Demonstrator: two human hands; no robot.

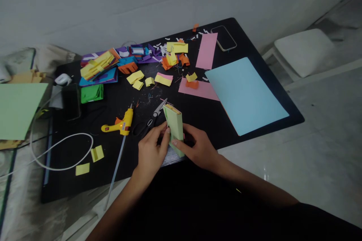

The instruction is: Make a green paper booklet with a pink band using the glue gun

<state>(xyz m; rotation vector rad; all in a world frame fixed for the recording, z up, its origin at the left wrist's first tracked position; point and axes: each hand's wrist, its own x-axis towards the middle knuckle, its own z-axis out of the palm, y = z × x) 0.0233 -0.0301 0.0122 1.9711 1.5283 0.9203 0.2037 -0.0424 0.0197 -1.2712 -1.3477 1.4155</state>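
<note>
A small light-green paper booklet (176, 126) stands upright between my hands at the table's near edge, with yellow and orange layers showing at its top. My left hand (152, 143) pinches its left edge between thumb and fingers. On the other side, my right hand (198, 145) grips the booklet, thumb across its front and fingers behind it. Just beyond my left hand lie black-handled scissors (149, 120). A yellow hot glue gun (124, 123) rests further left, a clear glue stick (117, 165) trailing from it.
Folded colored papers (98, 66) and scraps cover the back of the black table (169, 92). Pink strips (207, 51), a phone (223, 38) and a light-blue sheet (249, 96) lie right. A white cable (90, 147) loops at left. A white chair (304, 51) stands beyond.
</note>
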